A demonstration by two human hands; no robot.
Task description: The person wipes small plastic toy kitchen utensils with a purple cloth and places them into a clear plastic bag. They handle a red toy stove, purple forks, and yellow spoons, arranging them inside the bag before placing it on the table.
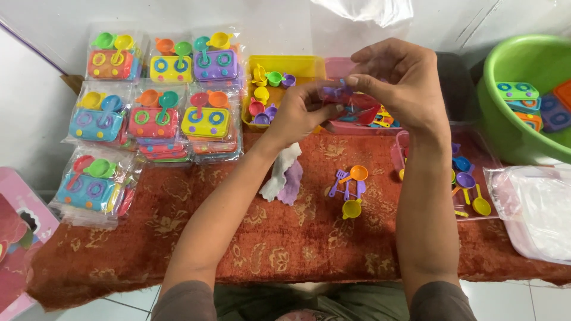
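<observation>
My left hand (300, 112) and my right hand (399, 77) are raised together above the far side of a red patterned table cloth (238, 238). Between their fingertips they pinch a small clear plastic bag (348, 100) with small coloured toy pieces inside. Below the hands, small toy utensils (351, 184) lie loose on the cloth: a purple fork, an orange pan, a yellow pot. A crumpled white and purple rag (285, 175) lies under my left wrist.
Bagged toy stove sets (160, 110) are stacked at the far left. A yellow tray (309, 65) of tiny pots and a pink tray (336, 66) stand at the back. A green basin (505, 113) of toy stoves sits far right, clear bags (535, 202) beside it.
</observation>
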